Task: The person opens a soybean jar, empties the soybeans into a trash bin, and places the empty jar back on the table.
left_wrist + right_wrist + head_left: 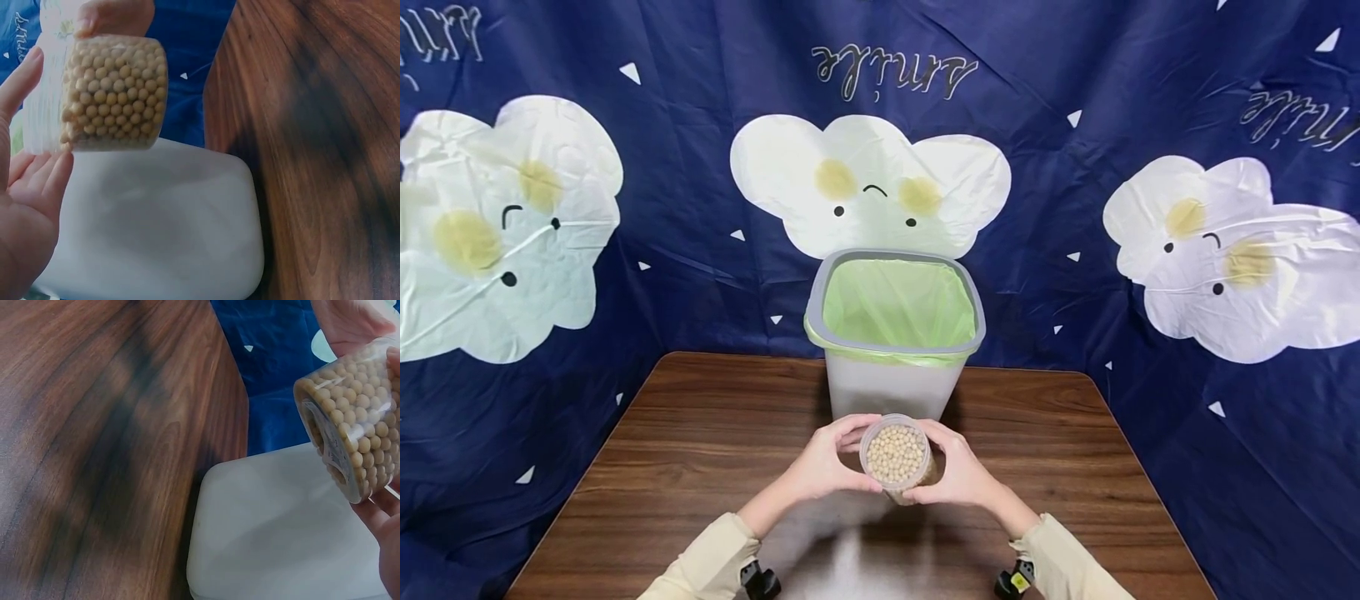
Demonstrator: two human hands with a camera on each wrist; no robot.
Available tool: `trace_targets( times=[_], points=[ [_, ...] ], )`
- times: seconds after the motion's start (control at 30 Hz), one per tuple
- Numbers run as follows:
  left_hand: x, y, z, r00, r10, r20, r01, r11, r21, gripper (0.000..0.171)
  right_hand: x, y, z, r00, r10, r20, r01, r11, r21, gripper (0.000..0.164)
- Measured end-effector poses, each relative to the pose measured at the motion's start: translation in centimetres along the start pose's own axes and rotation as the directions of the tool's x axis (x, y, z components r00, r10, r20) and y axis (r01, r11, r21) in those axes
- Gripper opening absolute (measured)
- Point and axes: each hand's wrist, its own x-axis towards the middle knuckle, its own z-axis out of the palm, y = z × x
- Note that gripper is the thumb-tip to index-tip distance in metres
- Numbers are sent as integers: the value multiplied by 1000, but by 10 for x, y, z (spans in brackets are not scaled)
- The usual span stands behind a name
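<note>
A clear plastic jar (895, 452) full of round, pale beige beans is held between both hands in front of the bin. My left hand (827, 462) grips its left side, thumb towards me and fingers at the far side. From the right, my right hand (958, 467) holds it in the same way. In the left wrist view the beans (119, 94) show through the jar wall, with my left fingers near its ridged upper part. The right wrist view shows the jar's base (328, 440), raised off the table and tilted in that view.
Just beyond the jar stands a white bin (887, 383) with a grey rim and a green liner bag (898, 304) inside. Both are on a brown wooden table (715, 425). A dark blue curtain (685, 208) with white clouds hangs behind and at both sides.
</note>
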Motion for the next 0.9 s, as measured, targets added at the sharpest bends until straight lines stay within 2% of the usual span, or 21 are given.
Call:
trace_targets(
  times=[0.23,0.3,0.47,0.63,0.9],
  points=[
    [3,27,4,999,24,-47,-22,999,41,74,0,3,1,999,-1,-34,1,1000,4,78],
    [3,26,5,997,50,-60,-46,997,54,74,0,3,1,999,4,-40,-4,1000,4,78],
    [5,8,6,987,107,-117,-103,994,38,75,3,-9,-3,998,8,-63,-7,1000,7,75],
    [2,-1,-2,981,103,-167,-100,995,30,74,5,-22,-10,997,8,-83,-4,999,45,75],
    [-7,-6,-26,964,76,-254,-60,996,69,73,-7,5,-11,995,52,-84,-50,998,26,79]
  ],
)
